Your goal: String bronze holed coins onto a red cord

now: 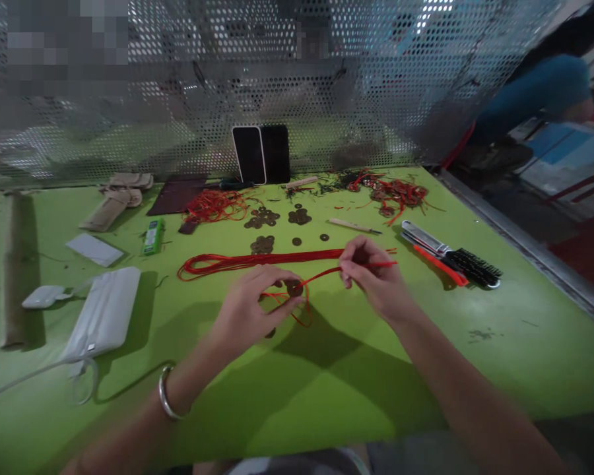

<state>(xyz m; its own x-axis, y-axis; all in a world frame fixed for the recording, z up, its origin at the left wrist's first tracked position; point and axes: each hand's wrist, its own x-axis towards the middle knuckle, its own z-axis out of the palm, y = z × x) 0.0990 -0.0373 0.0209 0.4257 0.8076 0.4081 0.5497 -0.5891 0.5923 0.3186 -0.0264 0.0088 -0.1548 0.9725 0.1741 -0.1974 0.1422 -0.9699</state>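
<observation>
Between its thumb and fingers, my left hand (260, 303) pinches a round brown coin (294, 288) with a hole in it. A red cord (321, 273) runs from the coin to my right hand (369, 274), whose closed fingertips grip it, the cord's end sticking out to the right. A loop of the same cord hangs below the coin. Partly hidden under my left hand, another dark coin (270, 333) shows. Just beyond my hands lies a long bundle of red cord (257, 260). Loose coins (263, 245) lie in small piles behind it.
A hairbrush (475, 267) and an orange-handled cutter (440, 264) lie at right. A white power bank (106, 310) with cable, a green box (153, 237) and tangled red cord (215, 206) are at left. Two phones (250, 155) lean on the perforated metal screen (327, 99). A person (539, 99) sits at far right.
</observation>
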